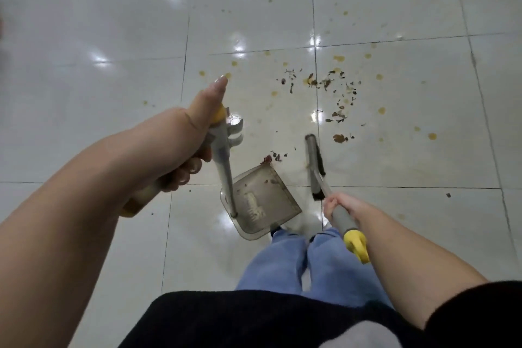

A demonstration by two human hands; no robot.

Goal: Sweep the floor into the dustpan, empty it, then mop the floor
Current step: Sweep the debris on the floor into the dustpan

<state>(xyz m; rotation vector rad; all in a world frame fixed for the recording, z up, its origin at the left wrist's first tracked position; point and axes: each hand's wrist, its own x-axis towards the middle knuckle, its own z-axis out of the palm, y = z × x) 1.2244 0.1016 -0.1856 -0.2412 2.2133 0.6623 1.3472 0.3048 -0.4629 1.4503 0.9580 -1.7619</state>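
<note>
My left hand (189,138) grips the grey and yellow handle (223,155) of a translucent grey dustpan (262,200), which rests on the white tiled floor (113,37) just ahead of my feet. My right hand (344,206) grips the grey broom handle (343,220) with its yellow end. The broom head (316,164) with dark bristles stands on the floor right of the dustpan's mouth. Dry leaf scraps (336,99) and yellow stains lie ahead and to the right. A small clump of debris (271,157) sits at the dustpan's lip.
My legs in blue jeans (296,263) and white shoes stand right behind the dustpan. Shiny tiles with dark grout lines spread on all sides. A single dark speck (448,195) lies on the floor at the right.
</note>
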